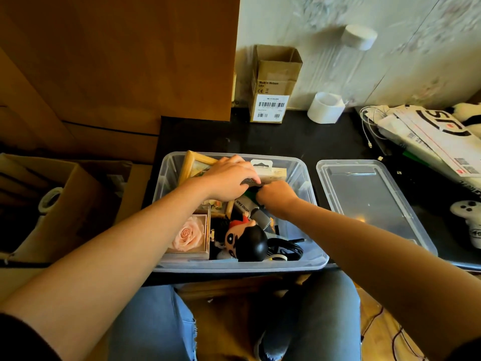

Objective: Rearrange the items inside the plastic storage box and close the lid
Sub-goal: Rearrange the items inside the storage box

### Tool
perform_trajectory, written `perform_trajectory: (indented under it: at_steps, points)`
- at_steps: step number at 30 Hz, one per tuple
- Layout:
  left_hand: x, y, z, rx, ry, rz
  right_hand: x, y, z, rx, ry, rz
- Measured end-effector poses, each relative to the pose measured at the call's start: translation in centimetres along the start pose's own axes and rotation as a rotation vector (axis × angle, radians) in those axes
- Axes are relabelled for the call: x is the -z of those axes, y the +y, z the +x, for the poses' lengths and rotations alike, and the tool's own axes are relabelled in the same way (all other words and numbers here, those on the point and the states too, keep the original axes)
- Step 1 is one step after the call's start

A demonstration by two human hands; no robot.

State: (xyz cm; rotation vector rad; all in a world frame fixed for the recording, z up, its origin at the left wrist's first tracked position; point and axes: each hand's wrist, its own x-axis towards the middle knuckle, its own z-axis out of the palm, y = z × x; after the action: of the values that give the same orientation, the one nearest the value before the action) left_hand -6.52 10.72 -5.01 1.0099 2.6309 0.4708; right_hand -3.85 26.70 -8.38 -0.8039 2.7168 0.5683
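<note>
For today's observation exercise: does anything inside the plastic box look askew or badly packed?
Yes. The wooden picture frame leans tilted against the storage box's back-left wall rather than lying flat, and the big-headed figurine lies on its side beside the boxed rose. The lid is off.

Translucent smooth plastic storage box [307, 175] and lid [369, 201]; pale wood picture frame [194, 158] beside the left hand's [229, 178] grip; glossy, probably vinyl, figurine head [253, 242].
</note>
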Motion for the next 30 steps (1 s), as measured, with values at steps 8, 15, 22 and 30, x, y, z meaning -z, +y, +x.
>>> perform_trajectory:
  at_steps: [8, 15, 22, 30]
  points:
    - [-0.1, -0.1, 0.0, -0.003, 0.005, -0.009, -1.3, -0.1, 0.7, -0.029, -0.034, 0.023]
    - [0.0, -0.2, 0.0, -0.019, -0.002, 0.019, -0.4, 0.0, 0.2, -0.288, -0.362, 0.68]
    - [0.0, -0.1, -0.1, -0.005, -0.021, 0.042, 0.0, -1.2, -0.1, -0.344, -0.337, 0.66]
    - [-0.1, -1.4, -0.4, -0.035, 0.005, 0.061, 1.5, -1.6, 0.0, -0.331, 0.002, 0.355]
